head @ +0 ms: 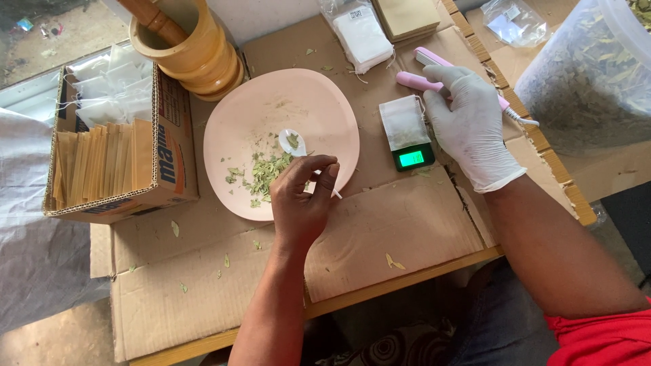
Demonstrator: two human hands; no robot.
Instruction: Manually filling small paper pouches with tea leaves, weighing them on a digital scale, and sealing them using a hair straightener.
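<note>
My bare left hand (304, 196) holds a small white plastic spoon (293, 141) by its handle over a pink plate (319, 102). A few dried green leaf bits lie in the spoon's bowl, and a small heap of crushed leaves (263, 173) lies on the plate beside it. My right hand (468, 122), in a white glove, rests on a pink handheld sealer (424, 81), just right of a small pocket scale (410, 156). A filled white mesh tea bag (404, 122) lies on the scale, whose display glows green.
A wooden mortar with pestle (193, 47) stands behind the plate. A cardboard box (108, 159) of tan envelopes and clear bags sits at left. A big clear tub of dried leaves (590, 74) is at right. Packets of empty bags (363, 34) lie at the back. Cardboard covers the table.
</note>
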